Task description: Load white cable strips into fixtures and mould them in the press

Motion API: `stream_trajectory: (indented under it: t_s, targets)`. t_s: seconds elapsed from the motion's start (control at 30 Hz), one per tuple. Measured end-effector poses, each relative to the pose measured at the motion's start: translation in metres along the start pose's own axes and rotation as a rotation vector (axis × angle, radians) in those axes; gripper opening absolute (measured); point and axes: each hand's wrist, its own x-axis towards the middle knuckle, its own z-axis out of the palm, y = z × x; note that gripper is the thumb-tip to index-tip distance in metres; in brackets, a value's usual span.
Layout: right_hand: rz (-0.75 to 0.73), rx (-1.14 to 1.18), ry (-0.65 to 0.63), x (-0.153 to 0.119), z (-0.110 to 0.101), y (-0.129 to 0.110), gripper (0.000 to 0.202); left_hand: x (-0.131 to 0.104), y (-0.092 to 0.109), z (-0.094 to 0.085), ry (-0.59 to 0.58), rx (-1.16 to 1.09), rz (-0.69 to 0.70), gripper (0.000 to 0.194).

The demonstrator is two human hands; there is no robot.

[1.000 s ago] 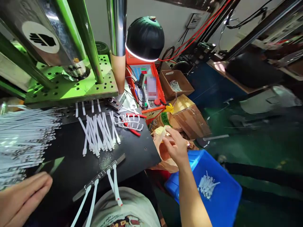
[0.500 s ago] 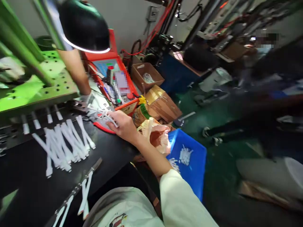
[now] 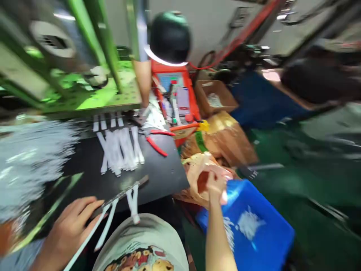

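Observation:
My left hand is closed on the near end of a dark metal strip at the table's front edge. White flat pieces hang from that strip. My right hand is over the mouth of a crumpled pinkish bag on the right; its fingers are blurred and partly hidden, so what they hold cannot be made out. A bundle of white strips lies on the black table. Beside it lie red-handled pliers, with nobody touching them.
A blue bin with white pieces stands at the lower right. Behind are a red toolbox, cardboard boxes and a black lamp. A green perforated platform stands at the back left, above a large white pile.
The view has swung left. My right hand has gone from above the pliers to the bag, and the white pieces it held are no longer visible. My left hand has appeared on the metal strip.

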Motion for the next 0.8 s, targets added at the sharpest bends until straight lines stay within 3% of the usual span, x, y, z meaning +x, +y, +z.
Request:
stream_trajectory:
  t_s: [0.07,0.1,0.17,0.23,0.27,0.33,0.43,0.53,0.63,0.7,0.8]
  targets:
    - [-0.115,0.106,0.011,-0.002,0.000,-0.034,0.040,-0.010,0.006,-0.003,-0.013,0.059,-0.035,0.015]
    - [-0.245,0.184,-0.052,-0.005,-0.002,-0.054,0.032,-0.009,0.007,-0.004,-0.013,0.080,-0.042,0.014]
    - [-0.656,0.375,-0.376,-0.019,-0.008,-0.100,0.019,-0.002,0.008,-0.005,0.007,0.108,-0.043,0.012]
    - [-1.017,0.529,-0.740,-0.041,-0.011,-0.144,0.033,0.006,0.010,-0.007,0.028,0.091,-0.023,0.018]
    - [-1.121,0.584,-0.855,-0.053,-0.010,-0.162,0.040,0.009,0.013,-0.008,0.048,0.050,0.005,0.026]
    - [-1.206,0.679,-0.913,-0.073,-0.003,-0.186,0.043,0.012,0.019,-0.007,0.096,-0.094,0.091,0.042]
    - [-1.236,0.769,-0.884,-0.092,0.007,-0.199,0.036,0.014,0.026,-0.002,0.173,-0.324,0.216,0.048]
    - [-1.077,0.874,-0.910,-0.094,0.009,-0.204,0.021,0.022,0.027,0.002,0.179,-0.489,0.185,0.035]
    - [-0.789,0.798,-0.945,-0.072,0.018,-0.216,0.021,0.045,0.027,0.001,0.159,-0.619,-0.029,0.016]
    - [-0.643,0.592,-1.020,-0.049,0.035,-0.227,0.035,0.068,0.025,0.001,0.083,-0.593,-0.215,0.025]
    - [-0.640,0.258,-1.089,-0.017,0.067,-0.244,0.049,0.103,0.013,0.003,-0.103,-0.413,-0.396,0.040]
